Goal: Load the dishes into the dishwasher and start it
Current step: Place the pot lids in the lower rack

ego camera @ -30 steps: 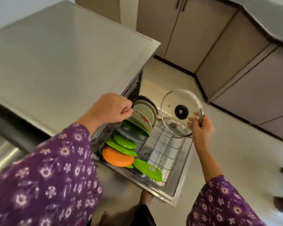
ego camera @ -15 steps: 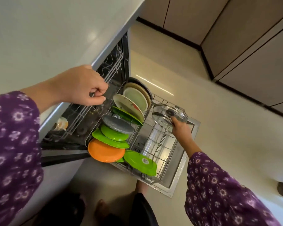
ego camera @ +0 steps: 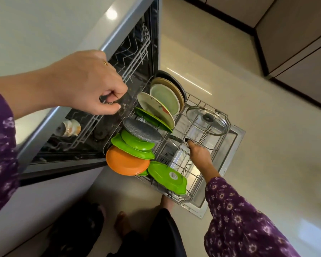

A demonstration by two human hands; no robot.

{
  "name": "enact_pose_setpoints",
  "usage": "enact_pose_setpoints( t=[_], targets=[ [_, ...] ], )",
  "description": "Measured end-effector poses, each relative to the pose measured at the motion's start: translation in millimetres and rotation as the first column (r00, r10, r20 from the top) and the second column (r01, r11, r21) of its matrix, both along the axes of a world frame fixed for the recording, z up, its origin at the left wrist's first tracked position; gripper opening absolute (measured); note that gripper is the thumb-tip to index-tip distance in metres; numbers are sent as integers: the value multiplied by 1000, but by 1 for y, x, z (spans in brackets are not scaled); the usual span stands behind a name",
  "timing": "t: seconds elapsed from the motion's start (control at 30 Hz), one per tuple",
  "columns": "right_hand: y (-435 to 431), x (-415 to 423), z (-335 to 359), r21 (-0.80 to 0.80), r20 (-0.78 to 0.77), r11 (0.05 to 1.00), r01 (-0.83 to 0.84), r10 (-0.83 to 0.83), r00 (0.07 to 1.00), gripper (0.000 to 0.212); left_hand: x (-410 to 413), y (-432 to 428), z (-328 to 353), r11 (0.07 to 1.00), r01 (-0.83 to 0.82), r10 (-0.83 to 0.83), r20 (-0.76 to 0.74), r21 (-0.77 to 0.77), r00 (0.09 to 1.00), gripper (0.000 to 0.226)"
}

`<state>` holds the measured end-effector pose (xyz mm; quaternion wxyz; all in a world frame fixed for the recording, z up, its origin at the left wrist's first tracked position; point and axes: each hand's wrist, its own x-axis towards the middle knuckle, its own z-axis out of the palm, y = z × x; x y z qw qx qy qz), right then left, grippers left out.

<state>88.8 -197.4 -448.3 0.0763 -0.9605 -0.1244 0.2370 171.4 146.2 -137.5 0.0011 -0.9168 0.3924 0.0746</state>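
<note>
Dishwasher (ego camera: 153,52) stands open below the pale surface (ego camera: 35,34). Its door (ego camera: 236,140) is dropped flat and the lower rack (ego camera: 192,196) is drawn right out over it. Loading looks well along but not finished, and starting the machine is some way off. The upper rack (ego camera: 137,58) is mostly inside and holds one cup (ego camera: 69,127).

The near half of the lower rack is packed. Pale plates (ego camera: 163,101) stand on edge at the back, with a grey plate (ego camera: 141,131), green plates (ego camera: 135,145) and an orange plate (ego camera: 126,162) leaning forward of them. The far half is mostly bare tines, so the free room is there. A glass lid (ego camera: 207,120) rests tilted at its back corner.

The right hand (ego camera: 199,154) is low in that open half, its fingers (ego camera: 188,140) curled round the metal rim of what seems a second lid (ego camera: 175,140). The next move probably calls for seating that rim between tines, clear of the first lid and the grey plate just beside it.

The left hand (ego camera: 89,84) hovers near the upper rack's front, fingers curled to the thumb, with nothing visibly held.
</note>
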Motion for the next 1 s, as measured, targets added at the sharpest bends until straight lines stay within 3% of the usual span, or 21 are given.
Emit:
enact_pose_setpoints(
  t=[0.3, 0.53, 1.0],
  targets=[
    [9, -34, -7, -19, -1, 1000, 3, -3, 1000, 48, -5, 0, 0, 999, 15, -14, 35, -31, 999, 39],
    [18, -42, -18, -142, -51, 990, -7, -1, 999, 53, -7, -1, 1, 1000, 5, -4, 36, -27, 999, 38],
    [47, -42, -57, -158, -78, 987, -14, 1, 997, 55, -4, 4, -5, 996, -28, 31, 40, -79, 999, 35]
  ],
)
